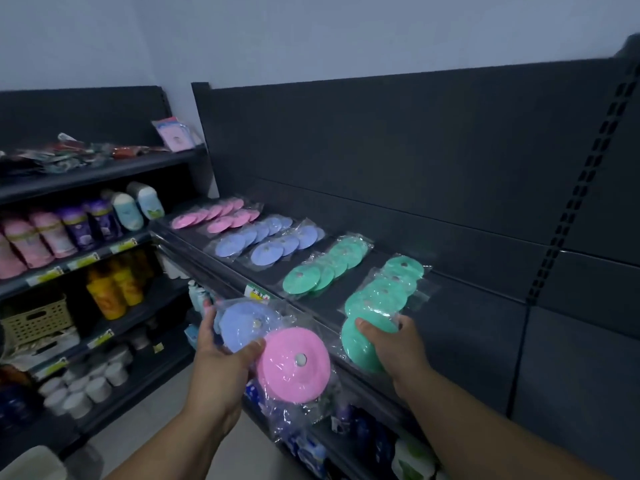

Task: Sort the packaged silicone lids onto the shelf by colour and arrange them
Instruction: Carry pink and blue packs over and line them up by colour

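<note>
My left hand (221, 362) grips a stack of bagged lids in front of the shelf: a pink lid (294, 365) on top and a blue lid (242, 325) behind it. My right hand (391, 344) holds a green lid (356, 344) at the near end of a green row (384, 292) on the dark shelf (450, 327). Laid out on that shelf from left to right are two pink rows (221, 214), two blue rows (266, 239) and another green row (322, 270).
Left of the shelf stands another rack with bottles (79, 226), orange bottles (114, 289), a beige basket (34, 322) and white tubs (86, 386). A pink packet (175, 135) leans on its top shelf. Packaged goods (346, 438) fill the shelf below my hands.
</note>
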